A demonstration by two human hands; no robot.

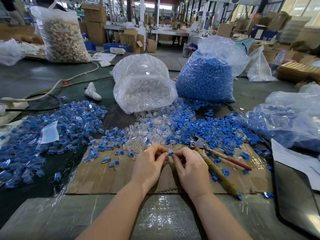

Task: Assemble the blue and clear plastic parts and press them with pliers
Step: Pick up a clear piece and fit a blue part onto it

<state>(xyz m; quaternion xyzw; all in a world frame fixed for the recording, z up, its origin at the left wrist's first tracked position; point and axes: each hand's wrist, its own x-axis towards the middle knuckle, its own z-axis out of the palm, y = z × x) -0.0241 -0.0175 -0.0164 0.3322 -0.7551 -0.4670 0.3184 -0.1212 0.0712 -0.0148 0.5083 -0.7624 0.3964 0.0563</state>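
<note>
A small blue plastic part (pixel 170 154) sits between my two hands over the cardboard sheet (pixel 110 177). My right hand (pixel 189 168) pinches it with thumb and forefinger. My left hand (pixel 150 164) has its fingertips curled against the same spot; a clear part there is too small to make out. The pliers (pixel 216 159), with one red handle and one taped handle, lie on the cardboard just right of my right hand. Loose clear parts (pixel 152 130) and loose blue parts (pixel 218 129) are heaped beyond my hands.
A pile of assembled blue-and-clear pieces (pixel 52 129) covers the left of the table. A bag of clear parts (pixel 143 84) and a bag of blue parts (pixel 207 75) stand behind. Another bag of blue parts (pixel 290 118) lies right, with paper (pixel 294 161) and a dark tray (pixel 297 201).
</note>
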